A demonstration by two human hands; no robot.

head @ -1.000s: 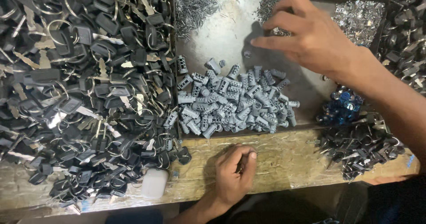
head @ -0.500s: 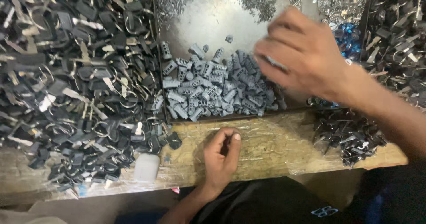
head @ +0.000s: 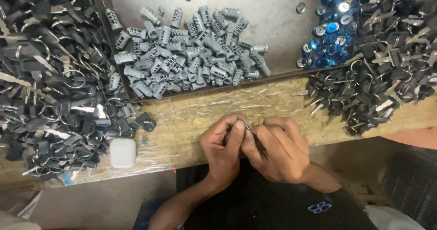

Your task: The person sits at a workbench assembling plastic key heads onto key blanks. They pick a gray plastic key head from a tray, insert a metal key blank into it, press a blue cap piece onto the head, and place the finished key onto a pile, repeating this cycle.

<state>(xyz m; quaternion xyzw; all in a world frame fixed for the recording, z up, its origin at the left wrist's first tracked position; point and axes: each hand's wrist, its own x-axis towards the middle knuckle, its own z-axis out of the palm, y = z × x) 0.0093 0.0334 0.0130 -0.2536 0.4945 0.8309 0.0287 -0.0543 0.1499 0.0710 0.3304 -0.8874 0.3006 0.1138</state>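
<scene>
Both hands, left hand and right hand, pinch one small metal part together below the metal tray; its heap of grey lock cylinders looks mostly unworked.

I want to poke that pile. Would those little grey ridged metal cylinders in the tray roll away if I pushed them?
Probably some would. The little grey ridged metal cylinders are round and lie on their sides on the smooth metal tray, so loose ones at the edge could roll. Their ridges may catch on each other, so the heap would likely shift together. They look solid, likely heavy for their size.
</scene>
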